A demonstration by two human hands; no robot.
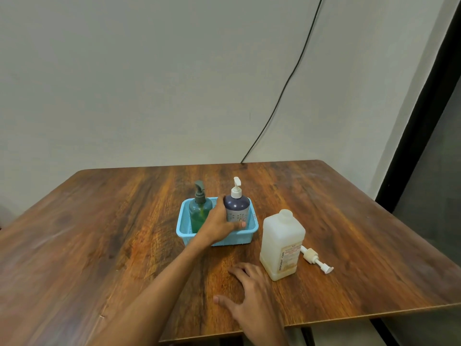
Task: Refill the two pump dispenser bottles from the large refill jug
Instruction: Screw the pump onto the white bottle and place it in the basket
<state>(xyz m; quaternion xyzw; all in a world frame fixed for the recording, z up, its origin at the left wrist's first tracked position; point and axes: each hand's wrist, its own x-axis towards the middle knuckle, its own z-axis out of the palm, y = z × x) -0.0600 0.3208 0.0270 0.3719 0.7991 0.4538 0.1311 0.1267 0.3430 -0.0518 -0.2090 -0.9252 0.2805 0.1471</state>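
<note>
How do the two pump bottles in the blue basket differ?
The green bottle is see-through with a dark pump; the purple bottle is opaque with a white pump and a dotted label. The left hand grips the purple bottle, not the green bottle. Both stand upright in the basket.

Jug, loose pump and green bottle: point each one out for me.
jug [280, 236], head view, on the bare upper front of its body
loose pump [311, 255], head view, on its collar, lying on the table
green bottle [198, 213], head view, on its body inside the basket
</note>
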